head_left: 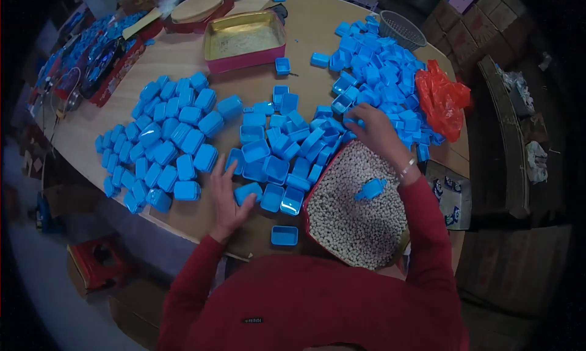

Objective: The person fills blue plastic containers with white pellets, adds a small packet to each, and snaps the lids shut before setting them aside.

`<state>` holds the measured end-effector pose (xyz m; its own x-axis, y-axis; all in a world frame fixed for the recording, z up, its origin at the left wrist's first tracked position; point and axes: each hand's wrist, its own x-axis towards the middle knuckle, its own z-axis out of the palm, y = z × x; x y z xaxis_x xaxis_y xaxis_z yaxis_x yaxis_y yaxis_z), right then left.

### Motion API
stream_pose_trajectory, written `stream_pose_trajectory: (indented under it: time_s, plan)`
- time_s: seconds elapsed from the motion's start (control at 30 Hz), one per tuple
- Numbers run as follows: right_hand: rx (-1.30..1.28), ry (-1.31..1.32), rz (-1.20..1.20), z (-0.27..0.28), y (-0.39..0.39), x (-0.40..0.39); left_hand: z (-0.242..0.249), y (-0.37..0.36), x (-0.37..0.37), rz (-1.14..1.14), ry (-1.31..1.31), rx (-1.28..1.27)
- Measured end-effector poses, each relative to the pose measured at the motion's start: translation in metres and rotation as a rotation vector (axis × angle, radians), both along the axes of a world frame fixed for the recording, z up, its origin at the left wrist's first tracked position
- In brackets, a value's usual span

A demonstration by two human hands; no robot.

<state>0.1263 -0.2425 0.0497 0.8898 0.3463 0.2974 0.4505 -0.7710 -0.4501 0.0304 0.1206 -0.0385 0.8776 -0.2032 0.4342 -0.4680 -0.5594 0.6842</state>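
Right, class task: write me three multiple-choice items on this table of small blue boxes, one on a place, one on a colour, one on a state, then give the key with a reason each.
1. Where does the blue scoop lie?
A. in the gold tin
B. on the white pellets in the tray
C. in the grey basket

2. What colour is the crumpled bag at the table's far right?
A. red-orange
B. green
C. white

3. How do the boxes near the left hand stand?
A. all closed with lids
C. stacked in towers
B. open, hollow side up

Key: 1 B, the scoop rests on the pellet tray by the right forearm. 2 A, the bag is bright red-orange beside the blue pile under the right hand. 3 B, the open boxes show empty insides.
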Motion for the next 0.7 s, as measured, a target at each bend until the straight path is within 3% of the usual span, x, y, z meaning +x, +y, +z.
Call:
stream_pose_trajectory:
  time_s: [0.2, 0.27, 0.37, 0.4, 0.53, 0.6, 0.67, 0.7]
  plan:
    - [-0.365, -0.287, -0.125, -0.078, 0.01, 0.208, -0.003, 0.001, 0.009, -0.033, 0.209, -0.17]
    - [-0.42, -0.417, -0.128, -0.093, 0.016, 0.251, 0.0, 0.001, 0.011, -0.044, 0.249, -0.214]
    - [-0.589, -0.348, -0.125, -0.1, 0.022, 0.273, -0.005, 0.004, 0.014, -0.038, 0.258, -0.199]
    - [-0.628, -0.303, -0.124, -0.101, 0.021, 0.269, -0.005, 0.005, 0.012, -0.03, 0.244, -0.189]
    - [-0.371, -0.309, -0.126, -0.037, 0.028, 0.182, -0.006, 0.004, 0.014, -0.033, 0.226, -0.16]
    - [-0.168, -0.219, -0.08, -0.004, 0.018, 0.107, -0.006, 0.003, 0.009, 0.004, 0.157, -0.148]
    - [0.218, 0.02, -0.051, 0.015, 0.009, 0.02, -0.011, 0.007, -0.003, 0.103, -0.084, -0.153]
    - [0.309, 0.172, -0.055, 0.018, 0.007, -0.024, -0.01, 0.001, -0.014, 0.048, -0.079, -0.229]
